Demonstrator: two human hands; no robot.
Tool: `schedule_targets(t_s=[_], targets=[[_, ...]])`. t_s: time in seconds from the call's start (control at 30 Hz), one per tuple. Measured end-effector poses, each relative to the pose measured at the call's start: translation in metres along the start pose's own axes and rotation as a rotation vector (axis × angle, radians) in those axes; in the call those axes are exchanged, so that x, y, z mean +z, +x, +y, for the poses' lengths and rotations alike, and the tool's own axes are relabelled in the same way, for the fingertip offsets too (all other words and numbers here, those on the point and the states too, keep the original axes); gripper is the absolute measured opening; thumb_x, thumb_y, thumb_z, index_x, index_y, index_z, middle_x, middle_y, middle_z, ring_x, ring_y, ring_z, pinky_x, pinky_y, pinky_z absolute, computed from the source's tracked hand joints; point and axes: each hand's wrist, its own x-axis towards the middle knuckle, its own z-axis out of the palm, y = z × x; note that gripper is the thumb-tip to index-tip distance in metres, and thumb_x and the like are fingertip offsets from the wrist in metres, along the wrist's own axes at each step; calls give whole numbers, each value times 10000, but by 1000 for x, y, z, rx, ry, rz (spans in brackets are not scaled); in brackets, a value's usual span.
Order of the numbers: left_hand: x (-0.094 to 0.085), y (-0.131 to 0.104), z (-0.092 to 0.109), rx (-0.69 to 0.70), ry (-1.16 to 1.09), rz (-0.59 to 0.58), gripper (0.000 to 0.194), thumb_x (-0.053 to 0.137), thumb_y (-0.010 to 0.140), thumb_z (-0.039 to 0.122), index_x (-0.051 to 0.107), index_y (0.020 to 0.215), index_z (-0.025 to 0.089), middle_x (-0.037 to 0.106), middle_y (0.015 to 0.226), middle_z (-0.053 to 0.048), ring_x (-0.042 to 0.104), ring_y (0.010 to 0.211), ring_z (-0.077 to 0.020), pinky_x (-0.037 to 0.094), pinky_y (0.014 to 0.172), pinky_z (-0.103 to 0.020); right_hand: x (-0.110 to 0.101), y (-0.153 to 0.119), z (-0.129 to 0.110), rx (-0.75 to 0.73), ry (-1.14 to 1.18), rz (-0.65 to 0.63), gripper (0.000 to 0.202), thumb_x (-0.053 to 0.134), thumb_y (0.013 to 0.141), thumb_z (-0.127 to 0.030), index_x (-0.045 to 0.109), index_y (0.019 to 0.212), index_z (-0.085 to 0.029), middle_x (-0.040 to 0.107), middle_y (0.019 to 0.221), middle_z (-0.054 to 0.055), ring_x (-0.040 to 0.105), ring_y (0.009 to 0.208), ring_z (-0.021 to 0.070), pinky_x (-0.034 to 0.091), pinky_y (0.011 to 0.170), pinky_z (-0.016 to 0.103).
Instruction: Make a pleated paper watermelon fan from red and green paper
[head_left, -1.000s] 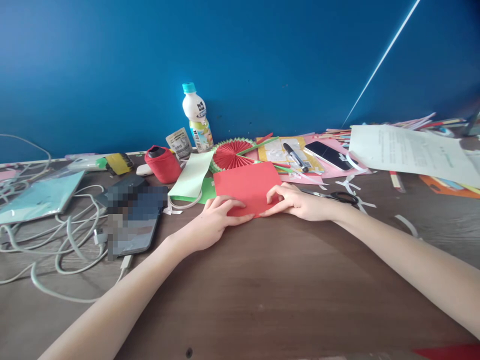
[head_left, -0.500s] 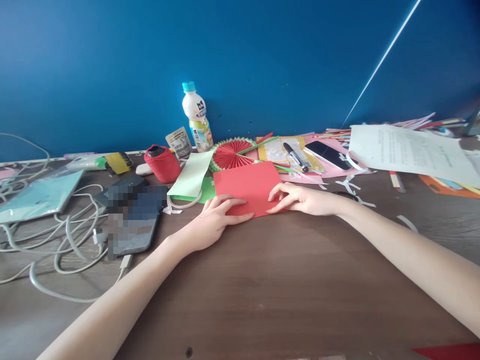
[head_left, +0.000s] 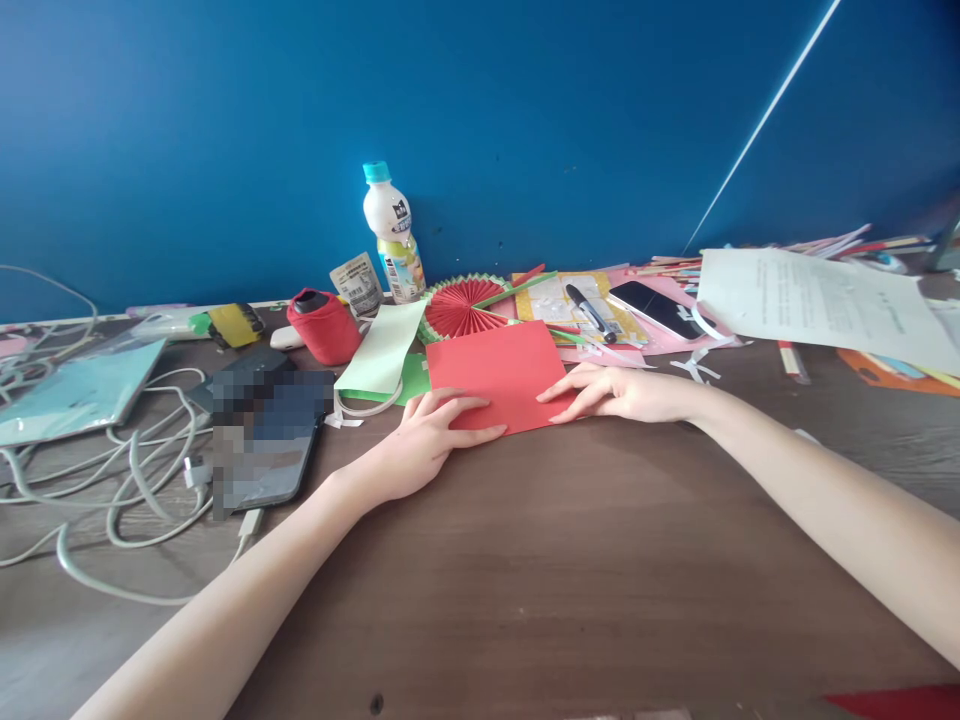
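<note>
A sheet of red paper [head_left: 499,365] lies at the middle of the desk, its near edge toward me. My left hand [head_left: 442,432] rests on its lower left part, fingers stretched out and apart over the paper. At the lower right corner, the fingertips of my right hand [head_left: 604,393] touch the sheet, fingers extended. Just behind the sheet is a red pleated paper fan [head_left: 463,305] with a green zigzag rim, partly covered. Pale green paper [head_left: 382,345] and darker green paper [head_left: 416,378] lie to the left of the sheet.
Left are a phone [head_left: 289,455], tangled white cables [head_left: 139,480] and a red-wrapped roll [head_left: 326,330]. A bottle [head_left: 391,240] stands against the blue wall. Behind my right hand lie a marker [head_left: 590,312], another phone [head_left: 658,308] and a printed sheet [head_left: 814,305].
My right hand has slid slightly to the right along the paper's edge, and its fingers have straightened. My left hand and the red paper look almost unmoved.
</note>
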Motion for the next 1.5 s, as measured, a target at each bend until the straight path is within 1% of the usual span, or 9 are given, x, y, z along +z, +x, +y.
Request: schedule_targets(t_s=[0.27, 0.5, 0.63, 0.8, 0.87, 0.97, 1.1, 1.27, 1.5], targets=[[-10, -1, -3, -51, -2, -47, 563, 281, 875, 85, 436, 1203, 516, 282, 1420, 65, 196, 1268, -273, 174, 999, -562, 0, 0, 2, 10, 1, 5, 261, 446, 858, -348, 669, 994, -350, 518, 1282, -23, 364, 1217, 211, 245, 1032, 483], [-15, -3, -17, -47, -97, -155, 411, 317, 910, 229, 482, 1172, 499, 195, 1463, 87, 111, 1321, -298, 95, 1030, -583, 1, 1, 5, -6, 16, 26, 257, 462, 841, -294, 679, 970, -338, 547, 1253, -22, 392, 1192, 209, 257, 1025, 487], [-17, -4, -17, -68, -106, -168, 393, 329, 908, 244, 498, 1164, 489, 200, 1464, 72, 124, 1319, -298, 120, 1025, -581, -1, 1, 4, 16, 22, 21, 262, 468, 827, -261, 690, 955, -318, 551, 1249, -19, 402, 1190, 208, 269, 1024, 477], [-14, -5, -4, -18, -3, 1, 509, 322, 853, 80, 565, 1116, 442, 377, 1371, 68, 268, 1248, -254, 218, 1009, -511, 2, 2, -6, 10, -37, 102, 267, 472, 801, -205, 701, 908, -290, 587, 1190, -9, 449, 1141, 209, 334, 984, 459], [-11, -4, 5, 42, 83, 86, 463, 348, 824, 58, 622, 1061, 346, 490, 1271, 20, 348, 1190, -234, 290, 971, -446, 8, 4, -16, -23, -110, 181, 275, 465, 792, -168, 695, 903, -270, 593, 1146, 14, 487, 1080, 202, 382, 934, 422], [-4, 1, 18, 128, 194, 181, 315, 370, 822, 76, 643, 943, 176, 601, 1052, -70, 481, 1017, -193, 386, 845, -338, 23, 10, -33, -156, -229, 278, 341, 425, 809, -112, 658, 1018, -248, 571, 1064, 60, 521, 962, 177, 428, 835, 348], [6, 6, 26, 157, 324, 255, 249, 374, 840, 115, 619, 808, 143, 601, 845, -79, 508, 846, -185, 404, 728, -315, 40, 16, -45, -251, -410, 275, 359, 389, 843, -86, 649, 1051, -222, 581, 899, 75, 494, 795, 172, 416, 729, 337], [10, 8, 25, 134, 369, 288, 281, 361, 873, 163, 572, 1058, 167, 570, 806, -54, 498, 784, -173, 394, 679, -303, 45, 17, -43, -234, -478, 293, 350, 390, 847, -85, 652, 1049, -199, 529, 747, 59, 437, 702, 158, 389, 660, 298], [9, 7, 27, 122, 395, 256, 282, 371, 870, 142, 582, 1054, 175, 545, 752, -41, 489, 753, -165, 358, 661, -303, 55, 16, -44, -258, -671, 424, 321, 365, 893, -175, 645, 1047, -147, 518, 712, 69, 406, 674, 171, 357, 597, 295]])
